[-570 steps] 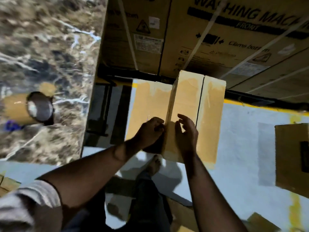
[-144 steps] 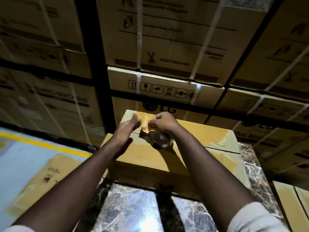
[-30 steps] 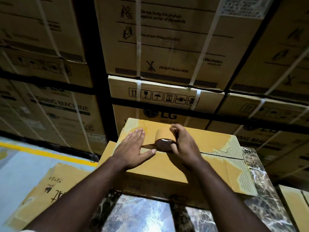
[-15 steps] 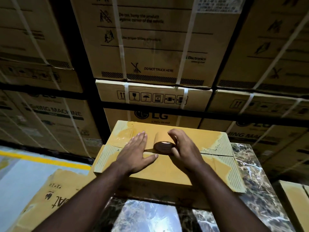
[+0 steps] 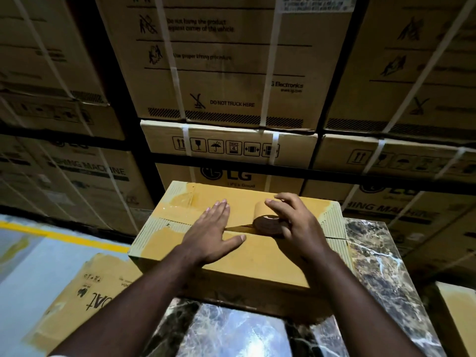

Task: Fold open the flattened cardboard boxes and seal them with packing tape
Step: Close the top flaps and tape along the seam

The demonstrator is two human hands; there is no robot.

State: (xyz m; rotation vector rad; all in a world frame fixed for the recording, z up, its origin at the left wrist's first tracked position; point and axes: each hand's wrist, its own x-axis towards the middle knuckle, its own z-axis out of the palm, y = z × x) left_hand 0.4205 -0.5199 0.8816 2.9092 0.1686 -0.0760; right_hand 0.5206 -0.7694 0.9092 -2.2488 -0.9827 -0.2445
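A folded-up cardboard box (image 5: 257, 256) lies on a dark marble table (image 5: 381, 269), its two top flaps meeting at a centre seam. My left hand (image 5: 212, 234) presses flat on the flaps over the seam, fingers straight and spread. My right hand (image 5: 298, 225) grips a roll of brown packing tape (image 5: 266, 219) that stands on the seam right of the left hand. A strip of brown tape runs along the seam between the roll and my left hand. Older clear tape shines at the box's far left corner.
Tall strapped appliance cartons (image 5: 221, 73) are stacked close behind the table. A flattened printed cardboard box (image 5: 85, 287) lies on the floor at the lower left, near a yellow floor line (image 5: 59, 234). Another box (image 5: 456, 318) stands at the lower right.
My right hand has drawn the tape roll to the right along the seam, leaving more tape laid down. The left hand stays pressed on the flaps.
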